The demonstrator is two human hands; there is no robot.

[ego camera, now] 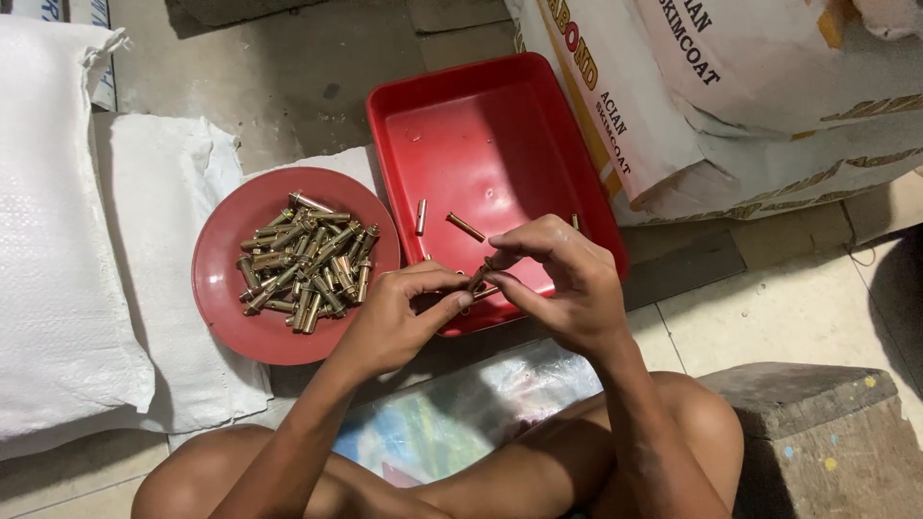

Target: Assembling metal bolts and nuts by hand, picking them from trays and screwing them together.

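From the head camera, the landmark is the shallow rectangular red plastic tray (490, 144) on the concrete floor in front of the seated person. Just left of the tray sits a round red plastic plate (226, 317) heaped with brass-coloured metal anchor bolts (306, 261). Inside the tray lie only a few loose brass-coloured sleeves and pins (465, 227), scattered near its front half.

Over the tray's near edge, both hands meet on one short brass-coloured bolt piece (478, 279). The left hand (399, 322) pinches its lower end narrowly between thumb and forefinger; the right hand (562, 284) closes its fingertips on the upper end. The piece is small and half hidden by fingers, so whether the parts are joined or separated is hard to tell.

The step in hand looks like working one bolt apart or together. The next move probably calls for a firm counter-twist between the two pinches, held over the tray.

Behind and right of the tray are stacked white printed sacks (769, 106); left of it, woven white bags (58, 240).
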